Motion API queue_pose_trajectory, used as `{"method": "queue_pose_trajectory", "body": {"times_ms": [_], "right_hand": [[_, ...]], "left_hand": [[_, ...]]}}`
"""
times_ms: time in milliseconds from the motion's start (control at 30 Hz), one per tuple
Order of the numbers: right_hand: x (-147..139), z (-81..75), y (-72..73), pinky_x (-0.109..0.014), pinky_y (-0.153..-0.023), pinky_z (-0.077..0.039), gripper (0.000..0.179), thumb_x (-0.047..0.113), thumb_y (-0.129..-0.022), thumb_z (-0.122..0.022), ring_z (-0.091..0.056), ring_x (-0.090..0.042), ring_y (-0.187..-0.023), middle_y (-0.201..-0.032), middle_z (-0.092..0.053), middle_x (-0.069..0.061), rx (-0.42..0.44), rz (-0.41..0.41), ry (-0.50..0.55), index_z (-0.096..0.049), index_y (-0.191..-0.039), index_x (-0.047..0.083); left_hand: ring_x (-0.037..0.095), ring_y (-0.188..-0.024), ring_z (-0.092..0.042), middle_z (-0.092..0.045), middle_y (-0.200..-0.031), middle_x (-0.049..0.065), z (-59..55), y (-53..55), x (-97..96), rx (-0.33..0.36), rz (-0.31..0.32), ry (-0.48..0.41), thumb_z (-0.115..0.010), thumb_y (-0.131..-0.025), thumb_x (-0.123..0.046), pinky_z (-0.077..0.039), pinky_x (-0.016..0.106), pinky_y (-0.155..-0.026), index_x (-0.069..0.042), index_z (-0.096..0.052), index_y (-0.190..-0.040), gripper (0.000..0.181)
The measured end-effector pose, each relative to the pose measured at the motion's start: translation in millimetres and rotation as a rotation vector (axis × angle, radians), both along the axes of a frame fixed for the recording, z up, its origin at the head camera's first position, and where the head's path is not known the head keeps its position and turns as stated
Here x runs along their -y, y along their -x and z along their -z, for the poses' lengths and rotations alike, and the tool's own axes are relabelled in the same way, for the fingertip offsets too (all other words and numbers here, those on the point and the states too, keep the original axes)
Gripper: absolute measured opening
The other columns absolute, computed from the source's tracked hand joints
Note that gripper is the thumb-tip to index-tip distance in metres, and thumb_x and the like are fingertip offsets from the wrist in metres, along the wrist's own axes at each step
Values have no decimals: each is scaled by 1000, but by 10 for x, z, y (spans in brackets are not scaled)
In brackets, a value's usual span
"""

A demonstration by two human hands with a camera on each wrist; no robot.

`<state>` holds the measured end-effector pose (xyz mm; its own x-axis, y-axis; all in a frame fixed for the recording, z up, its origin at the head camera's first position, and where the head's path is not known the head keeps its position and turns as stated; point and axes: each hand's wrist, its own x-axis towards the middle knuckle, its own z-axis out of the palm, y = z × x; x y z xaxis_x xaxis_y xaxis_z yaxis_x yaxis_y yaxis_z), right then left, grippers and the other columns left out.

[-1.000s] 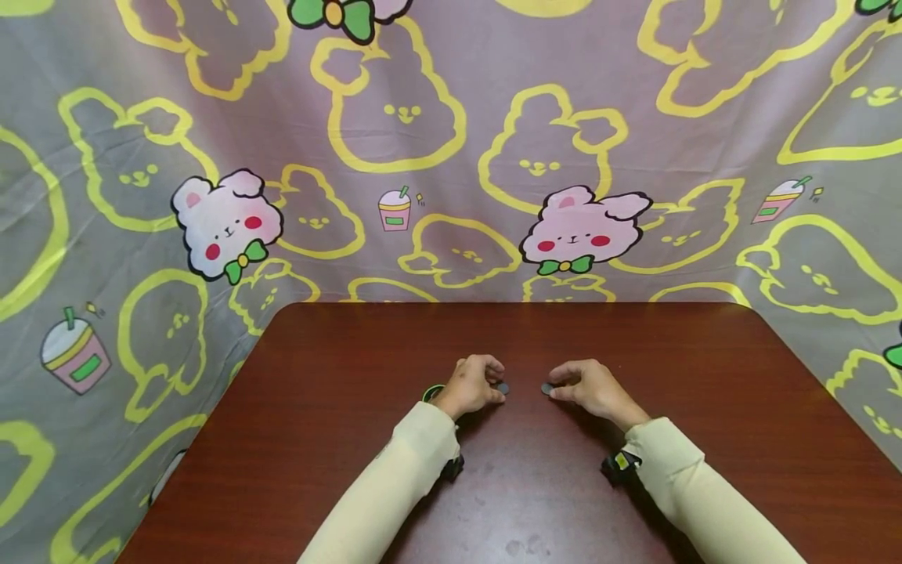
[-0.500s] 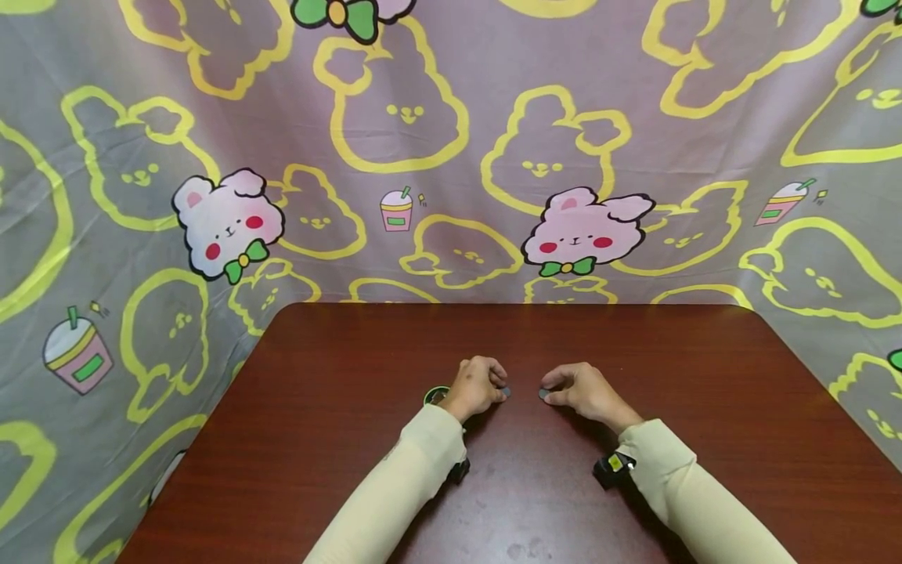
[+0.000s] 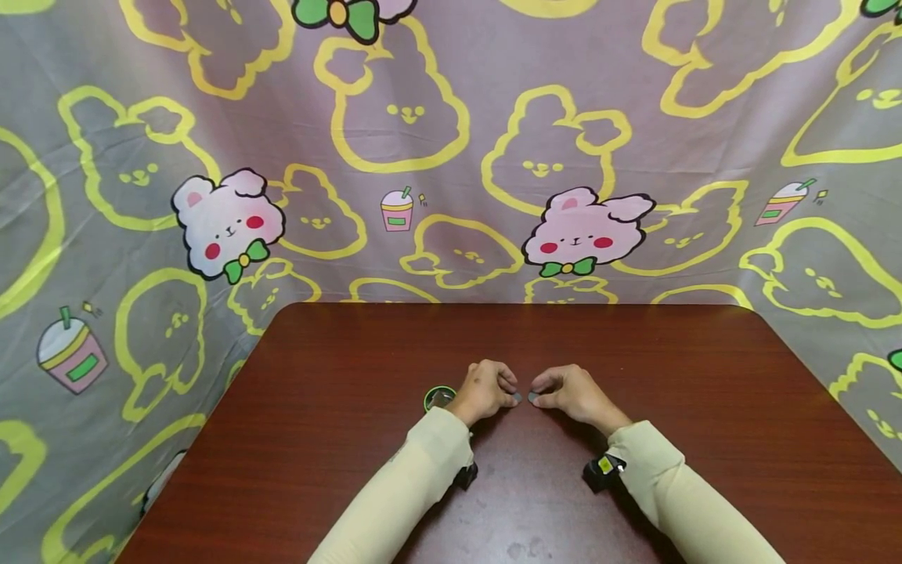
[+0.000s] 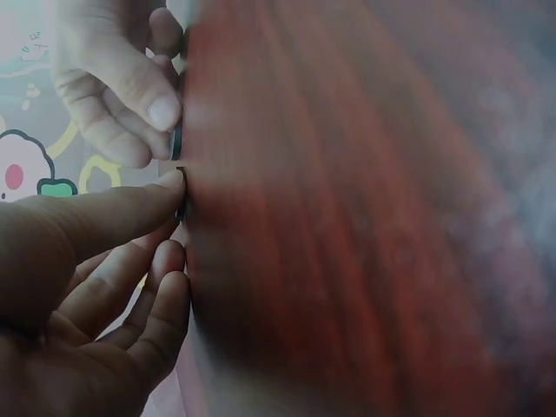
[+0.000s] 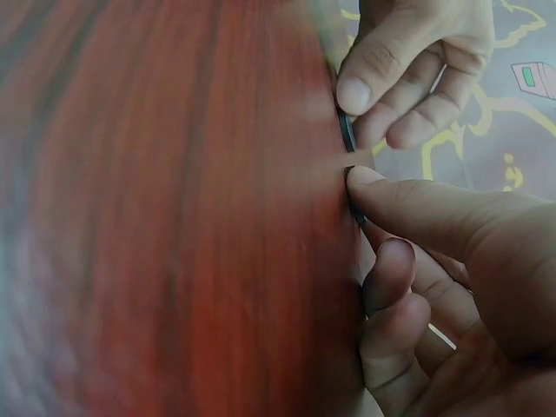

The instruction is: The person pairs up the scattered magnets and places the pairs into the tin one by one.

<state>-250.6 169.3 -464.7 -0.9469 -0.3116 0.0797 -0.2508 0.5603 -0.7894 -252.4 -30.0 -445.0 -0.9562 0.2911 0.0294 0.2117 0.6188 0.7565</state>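
Note:
On the dark red wooden table [image 3: 338, 439], both hands meet near the middle. My left hand [image 3: 511, 395] pinches a small dark disc [image 3: 517, 398] between thumb and fingers. My right hand [image 3: 538, 395] pinches a second dark disc [image 3: 532, 397] the same way. The two discs stand edge to edge with a narrow gap. In the left wrist view the left hand's thumb [image 4: 130, 204] presses its disc [image 4: 181, 211] at the table, with the other disc [image 4: 176, 142] just beyond. The right wrist view shows the right disc [image 5: 355, 207] under the thumb and the left disc [image 5: 347, 130].
A small round thing with a green rim [image 3: 439, 398] lies on the table just left of the left hand. A cartoon-rabbit cloth [image 3: 451, 157] hangs behind and around the table. Black wrist devices [image 3: 601, 470] sit under both cream sleeves.
Both hands have slid toward each other along the table, each still pinching its disc. The gap between the discs has shrunk to almost nothing, and the green-rimmed thing is now uncovered.

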Motion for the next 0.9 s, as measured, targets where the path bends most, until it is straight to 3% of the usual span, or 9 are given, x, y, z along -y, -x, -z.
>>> {"method": "queue_pose_trajectory", "body": {"times_ms": [667, 900], "right_hand": [[70, 2, -12, -29, -73, -52, 20, 2, -74, -84, -68, -18, -83, -87, -74, -6, -45, -12, -24, -75, -92, 2], [55, -12, -27, -31, -73, -52, 23, 3, -75, -84, -67, -20, -83, -88, -73, -7, -30, -21, -3, -74, -95, -2]], "left_hand": [[16, -99, -57, -73, -80, -7, 35, -2, 1, -39, 14, 48, -88, -74, -4, -47, 24, -85, -13, -75, -88, 20], [15, -90, -66, -76, -87, -1, -64, -14, 130, -9, 36, -32, -88, -73, -2, -52, 23, -78, -6, -75, -96, 27]]}}
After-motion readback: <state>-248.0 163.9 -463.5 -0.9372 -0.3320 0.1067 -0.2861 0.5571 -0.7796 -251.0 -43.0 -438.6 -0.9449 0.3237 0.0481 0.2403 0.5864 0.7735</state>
